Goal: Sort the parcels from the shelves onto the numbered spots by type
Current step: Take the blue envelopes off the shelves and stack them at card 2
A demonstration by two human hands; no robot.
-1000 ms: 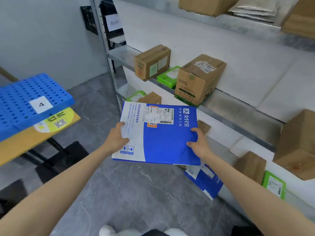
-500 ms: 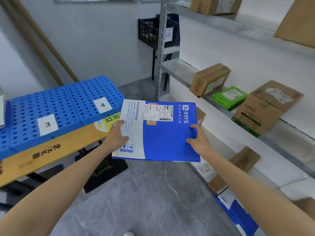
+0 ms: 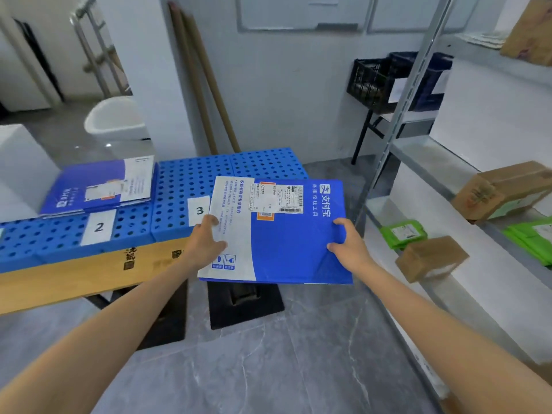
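view swung from shelves to table (image 3: pixel 74 282); left hand (image 3: pixel 206 243), right hand (image 3: pixel 348 248) still pinching mailer (image 3: pixel 286 243) edges; matching stack (image 3: pixel 98 186) above label 2 (image 3: pixel 98 227).

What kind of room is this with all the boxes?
Probably a small parcel sorting room. Metal shelves hold cardboard boxes and green mailers, blue trays carry number cards such as 2 and 3, and both hands hold a blue mailer with a shipping label.
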